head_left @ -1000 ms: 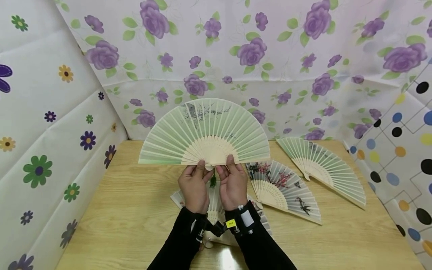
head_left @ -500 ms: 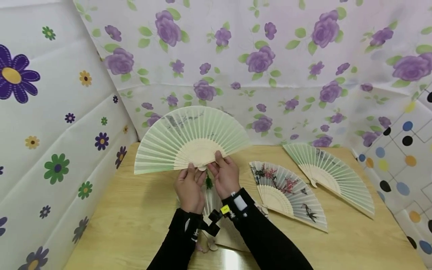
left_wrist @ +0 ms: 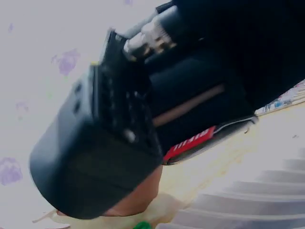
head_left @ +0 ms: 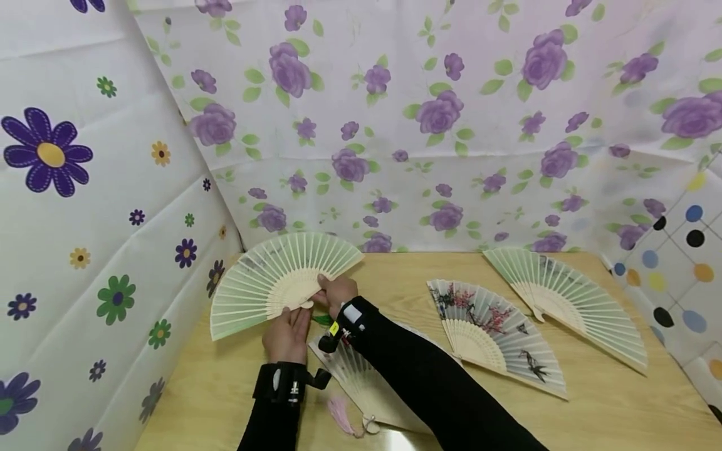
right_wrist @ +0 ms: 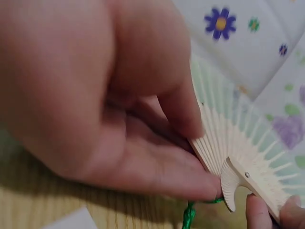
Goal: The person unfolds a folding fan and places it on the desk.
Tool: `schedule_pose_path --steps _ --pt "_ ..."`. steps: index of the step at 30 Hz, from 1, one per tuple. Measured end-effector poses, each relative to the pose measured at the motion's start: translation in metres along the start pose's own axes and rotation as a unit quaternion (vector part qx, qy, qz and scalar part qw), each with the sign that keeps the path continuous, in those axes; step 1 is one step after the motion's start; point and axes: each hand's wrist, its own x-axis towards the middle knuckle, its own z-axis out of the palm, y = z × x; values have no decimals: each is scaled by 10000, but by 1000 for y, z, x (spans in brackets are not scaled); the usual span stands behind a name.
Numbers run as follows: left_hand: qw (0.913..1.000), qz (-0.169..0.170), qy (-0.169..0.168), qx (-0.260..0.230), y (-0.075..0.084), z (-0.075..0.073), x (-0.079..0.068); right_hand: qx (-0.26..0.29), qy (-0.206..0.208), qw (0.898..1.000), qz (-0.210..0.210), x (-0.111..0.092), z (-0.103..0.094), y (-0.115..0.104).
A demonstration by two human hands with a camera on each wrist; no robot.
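Note:
A spread pale-green folding fan [head_left: 248, 275] with cream ribs is at the back left of the table in the head view, tilted lower at its left end. My left hand [head_left: 286, 338] holds it close to the pivot from below. Thumb and fingers of my right hand [head_left: 338, 293] pinch its right outer rib. A green tassel [right_wrist: 188, 217] hangs from the pivot end. In the right wrist view, my right hand [right_wrist: 128, 100] grips the fan's edge, with left fingertips [right_wrist: 257, 212] at the other outer rib. Dark wrist gear [left_wrist: 95, 152] covers much of the left wrist view.
Under my right forearm lies an open grey-white fan [head_left: 366, 382] with a pink tassel [head_left: 340, 413]. To the right are a plum-blossom fan [head_left: 496, 332] and another green fan [head_left: 570, 300], both spread on the wooden table [head_left: 214, 401]. Patterned cloth [head_left: 395, 188] closes off the back and sides.
Both hands have carried the spread green fan left and down from mid-view toward the table's back left. The grey-white fan beneath the arms shows more. The head view has shifted slightly.

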Motion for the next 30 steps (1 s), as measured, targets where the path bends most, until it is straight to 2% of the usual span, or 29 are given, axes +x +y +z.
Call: schedule_pose_path --steps 5,8,11,14,21,27,30 --pt "9990 -354 23 -262 -2 -9 2 -604 311 9975 188 30 0 19" --pt "9967 -592 -139 -547 -1 -11 0 -611 426 9968 300 48 0 28" --pt "9898 -905 -293 -1063 3 -12 -2 -667 464 9959 396 59 0 32" --pt "9815 -1124 -398 -1499 7 -13 -6 -871 455 9944 389 64 0 33" --pt "9750 -1128 -753 -1762 14 -17 -13 -1262 621 9899 166 57 5 27" --pt "9469 -1332 -1002 -2750 15 -21 -16 -1575 597 9856 163 48 -3 21" --pt "9372 -1479 -992 -2998 14 -26 -19 -1014 250 9943 217 44 -13 16"
